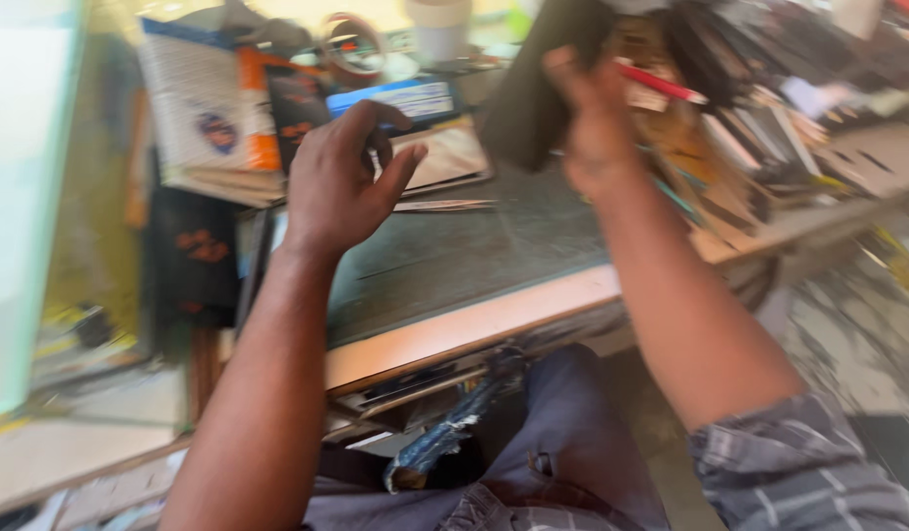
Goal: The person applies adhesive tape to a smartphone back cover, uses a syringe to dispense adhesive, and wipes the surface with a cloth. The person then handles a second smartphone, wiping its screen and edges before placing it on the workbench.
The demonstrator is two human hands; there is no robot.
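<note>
Two hands are up over a cluttered workbench with a dark mat on it. The right hand grips a dark flat slab, thumb on its near face and the other fingers wrapped behind, out of sight; a red pen lies just beside that hand, and blur hides whether the hand touches it. The slab is lifted off the bench, its long axis running from lower left to upper right, top end leaning away toward the heap of tools behind. The left hand hovers empty above the mat, fingers curled and loosely spread, thumb apart, near a small card and a stack of printed boxes. Judging by this, the step in hand is lifting and holding the slab; the next move likely calls for the free hand to steady its lower end.
</note>
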